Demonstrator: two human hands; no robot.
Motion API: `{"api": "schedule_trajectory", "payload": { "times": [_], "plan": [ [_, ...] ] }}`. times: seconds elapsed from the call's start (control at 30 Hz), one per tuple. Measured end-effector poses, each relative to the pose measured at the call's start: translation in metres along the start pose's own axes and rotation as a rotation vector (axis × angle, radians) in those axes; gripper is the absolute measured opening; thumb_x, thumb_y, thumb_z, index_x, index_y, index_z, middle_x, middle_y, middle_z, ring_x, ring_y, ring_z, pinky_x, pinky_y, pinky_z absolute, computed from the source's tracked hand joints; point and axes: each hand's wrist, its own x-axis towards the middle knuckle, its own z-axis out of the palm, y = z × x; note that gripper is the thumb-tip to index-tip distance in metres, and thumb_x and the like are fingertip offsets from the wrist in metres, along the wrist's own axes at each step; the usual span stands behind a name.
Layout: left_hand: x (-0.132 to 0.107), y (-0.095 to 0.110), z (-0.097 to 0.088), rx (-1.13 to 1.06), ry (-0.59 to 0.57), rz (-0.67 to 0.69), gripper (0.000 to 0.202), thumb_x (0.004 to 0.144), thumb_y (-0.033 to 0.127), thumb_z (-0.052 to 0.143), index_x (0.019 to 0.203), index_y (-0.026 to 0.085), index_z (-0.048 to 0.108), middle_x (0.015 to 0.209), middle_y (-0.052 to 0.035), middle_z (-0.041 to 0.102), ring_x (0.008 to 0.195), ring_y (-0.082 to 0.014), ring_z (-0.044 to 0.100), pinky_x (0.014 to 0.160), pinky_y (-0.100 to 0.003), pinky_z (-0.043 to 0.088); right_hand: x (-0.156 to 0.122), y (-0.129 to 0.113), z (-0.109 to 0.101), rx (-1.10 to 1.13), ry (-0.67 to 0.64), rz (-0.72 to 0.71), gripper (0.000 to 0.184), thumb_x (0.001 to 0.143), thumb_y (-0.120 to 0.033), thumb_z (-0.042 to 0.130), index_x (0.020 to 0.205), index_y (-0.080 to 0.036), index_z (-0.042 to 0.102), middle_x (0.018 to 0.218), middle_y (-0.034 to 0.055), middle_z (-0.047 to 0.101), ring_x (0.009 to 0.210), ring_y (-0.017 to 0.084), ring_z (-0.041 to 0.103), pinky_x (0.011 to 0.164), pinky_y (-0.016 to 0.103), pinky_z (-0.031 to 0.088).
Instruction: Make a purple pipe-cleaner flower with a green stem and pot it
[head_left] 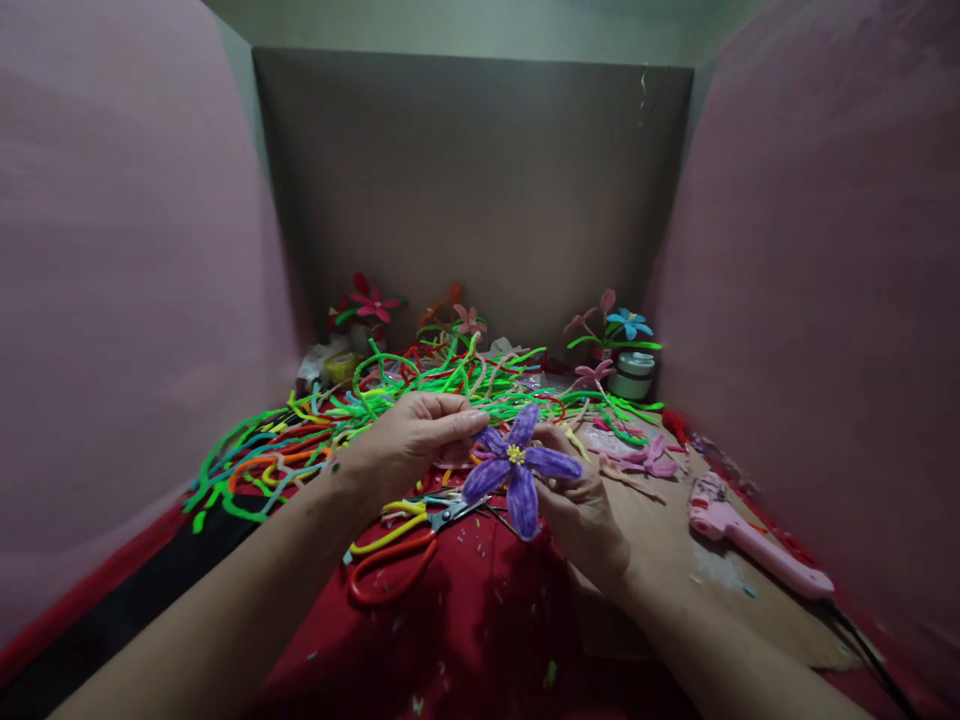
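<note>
The purple flower hangs just six-o'clock of centre; the left hand pinches its ten-o'clock petal; the right hand curls behind, grip hidden, presumably steadying it face-on; scissors lie at eight o'clock, handily near.

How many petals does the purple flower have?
5: the top petal, right petal, bottom petal, lower-left petal and upper-left petal, all around the yellow centre. No petal looks fully hidden.
</note>
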Motion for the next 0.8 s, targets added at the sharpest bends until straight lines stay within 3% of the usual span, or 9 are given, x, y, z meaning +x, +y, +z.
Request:
{"api": "schedule_trajectory", "payload": {
  "times": [0.13,0.27,0.37,0.5,0.7,0.8],
  "plan": [
    [0.002,0.003,0.003,0.016,0.036,0.010,0.034,0.075,0.038,0.064,0.054,0.015,0.051,0.048,0.0040,0.042,0.042,-0.0050,0.034,0.044,-0.019,0.028,0.005,-0.004,0.002,0.161,0.050,0.067,0.012,0.075,-0.027,0.066,0.086,-0.022,0.067,0.084,0.0021,0.065,0.088,0.019,0.061,0.080,0.033,0.049],
    [0.004,-0.006,0.008,-0.061,0.147,0.041,0.033,0.075,0.047,0.060,0.069,0.015,0.057,0.054,0.0021,0.049,0.046,-0.0084,0.043,0.048,-0.022,0.037,0.014,-0.009,0.001,0.340,0.144,0.123,0.008,0.069,-0.028,0.071,0.074,-0.022,0.069,0.076,0.0007,0.067,0.077,0.018,0.060,0.073,0.033,0.050],
    [0.002,-0.014,0.019,0.044,0.205,0.072,0.024,0.072,0.037,0.067,0.075,0.014,0.057,0.065,0.0005,0.056,0.055,-0.0096,0.051,0.053,-0.021,0.041,0.018,-0.007,0.000,0.467,0.191,0.188,0.010,0.071,-0.025,0.069,0.081,-0.023,0.069,0.080,-0.0005,0.068,0.076,0.016,0.060,0.067,0.029,0.049],
    [-0.001,-0.029,0.042,0.177,0.174,0.174,0.023,0.068,0.027,0.070,0.084,0.016,0.056,0.083,-0.0017,0.062,0.077,-0.0142,0.059,0.069,-0.024,0.046,0.018,-0.004,0.002,0.628,0.196,0.264,0.012,0.069,-0.023,0.069,0.081,-0.022,0.068,0.082,-0.0012,0.068,0.074,0.015,0.059,0.063,0.028,0.047],
    [0.006,-0.057,0.054,0.798,0.398,0.398,0.014,0.079,0.025,0.058,0.091,0.018,0.055,0.083,-0.0052,0.064,0.074,-0.0179,0.060,0.068,-0.028,0.045,0.016,-0.008,0.008,0.611,0.214,0.229,0.017,0.068,-0.020,0.070,0.084,-0.021,0.070,0.083,-0.0001,0.070,0.076,0.017,0.060,0.068,0.029,0.046],
    [0.009,-0.065,0.052,0.934,0.419,0.498,0.010,0.085,0.022,0.049,0.089,0.017,0.055,0.084,-0.0067,0.064,0.074,-0.0179,0.059,0.067,-0.028,0.044,0.016,-0.011,0.008,0.590,0.216,0.250,0.017,0.066,-0.022,0.070,0.083,-0.021,0.071,0.082,0.0000,0.070,0.071,0.015,0.058,0.063,0.027,0.044]
  ]
}}
